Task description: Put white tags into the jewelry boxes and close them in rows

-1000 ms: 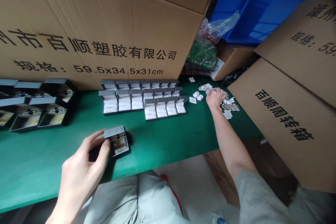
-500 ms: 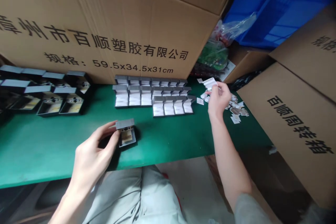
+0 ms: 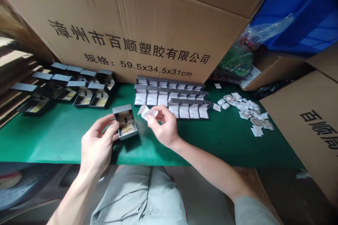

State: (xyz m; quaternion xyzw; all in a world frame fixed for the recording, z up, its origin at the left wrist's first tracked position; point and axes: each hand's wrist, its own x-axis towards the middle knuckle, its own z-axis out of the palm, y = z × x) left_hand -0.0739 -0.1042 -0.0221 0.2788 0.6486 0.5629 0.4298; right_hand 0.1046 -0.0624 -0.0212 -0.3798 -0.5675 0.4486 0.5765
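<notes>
carried across from the loose white pieces (image 3: pixel 249 109) to just beside the dark box (image 3: pixel 123 110), with the white piece (image 3: pixel 145 112) pinched in the right hand (image 3: pixel 167 126)
clamped by the left hand (image 3: pixel 98 137) at the box's left side, above the green table (image 3: pixel 161 153), near boxes lined with white (image 3: pixel 161 95); best to keep that grip steady and the lid tipped well back; probably wise to pinch the white piece lightly by its edge, thumb against fingers, to avoid creasing, and to line it up square with the box before lowering; not yet touching the box, apart by a narrow gap; thin, white, bent and curling at the far end; dark grey outside on the box, with a yellowish pad (image 3: pixel 128 128) inside and dark fittings along the hinge, too small to make out fully
</notes>
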